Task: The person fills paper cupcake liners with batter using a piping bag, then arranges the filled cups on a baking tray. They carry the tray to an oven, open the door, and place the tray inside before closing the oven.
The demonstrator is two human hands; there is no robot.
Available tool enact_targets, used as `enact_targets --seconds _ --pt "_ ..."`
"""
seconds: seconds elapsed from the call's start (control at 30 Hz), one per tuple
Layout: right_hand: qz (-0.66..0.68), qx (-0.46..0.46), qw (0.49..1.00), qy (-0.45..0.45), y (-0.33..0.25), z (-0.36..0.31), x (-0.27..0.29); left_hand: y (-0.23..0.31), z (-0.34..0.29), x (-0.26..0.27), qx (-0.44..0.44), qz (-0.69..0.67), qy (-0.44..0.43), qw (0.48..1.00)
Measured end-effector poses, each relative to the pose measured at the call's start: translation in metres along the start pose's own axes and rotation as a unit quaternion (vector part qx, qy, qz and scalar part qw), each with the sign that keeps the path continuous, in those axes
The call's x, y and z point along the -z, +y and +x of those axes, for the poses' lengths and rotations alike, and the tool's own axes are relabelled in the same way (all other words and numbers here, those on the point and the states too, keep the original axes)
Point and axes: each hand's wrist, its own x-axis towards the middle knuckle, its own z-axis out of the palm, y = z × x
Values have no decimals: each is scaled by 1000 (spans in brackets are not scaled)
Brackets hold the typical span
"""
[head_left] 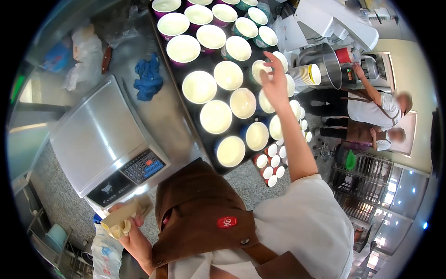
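My right hand reaches over the dark tray, its fingers apart above a paper cup with pale filling; whether the fingertips touch the cup is unclear. Rows of similar cups, such as a wide white-rimmed cup, stand upright on the tray, some with purple, green or blue sides. Low at the left, beside the scale, my left hand is closed around a pale yellow, folded, sheet-like bundle. What it is made of cannot be made out.
A steel-topped digital scale sits left of the tray. Between them lies a crumpled blue cloth. Past the tray are a stack of paper cups, a large metal bowl and a white machine. Two people stand at the right.
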Motion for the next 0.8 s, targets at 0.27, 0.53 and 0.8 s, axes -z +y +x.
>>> enact_targets --seconds 0.27,0.53,0.8 --pt "-103 53 991 -67 64 3 6 0 5 -32 13 51 -1 999" --pt "-32 42 995 -83 57 3 8 3 10 -40 5 67 -14 998" --pt "311 -68 947 -37 -2 14 20 -1 13 -29 12 42 22 999"
